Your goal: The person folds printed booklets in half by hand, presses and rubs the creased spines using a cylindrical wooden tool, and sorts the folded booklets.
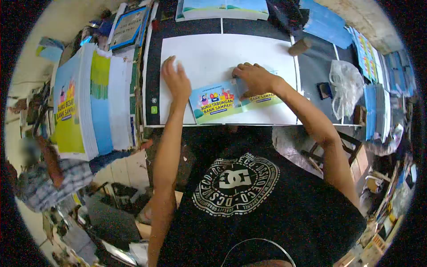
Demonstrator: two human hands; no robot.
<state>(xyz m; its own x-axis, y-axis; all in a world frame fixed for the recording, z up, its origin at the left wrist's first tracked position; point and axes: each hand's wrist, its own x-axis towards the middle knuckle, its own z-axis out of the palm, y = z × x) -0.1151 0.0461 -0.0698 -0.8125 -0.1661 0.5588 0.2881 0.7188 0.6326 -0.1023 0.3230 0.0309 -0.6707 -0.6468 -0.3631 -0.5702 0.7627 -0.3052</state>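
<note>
On the white board (200, 53) lies a printed cover sheet (218, 106), light blue and green, reading "Buku Tabungan Bank Sampah". It sits slightly tilted near the board's front edge, and its right part is partly covered by my right hand (258, 81). That hand rests over the sheet with thumb and fingers apart, the fingertips bent down toward the surface. My left hand (176, 81) is at the board's left side, beyond the sheet's left edge, its fingers stretched out and holding nothing.
A brown cylinder (299, 46) stands at the board's right edge. Farther right are a small dark box (324, 91) and a crumpled plastic bag (345, 86). Tall stacks of printed covers (71, 107) stand at left; more printed sheets (222, 12) lie behind. Another person's checked sleeve (58, 182) shows lower left.
</note>
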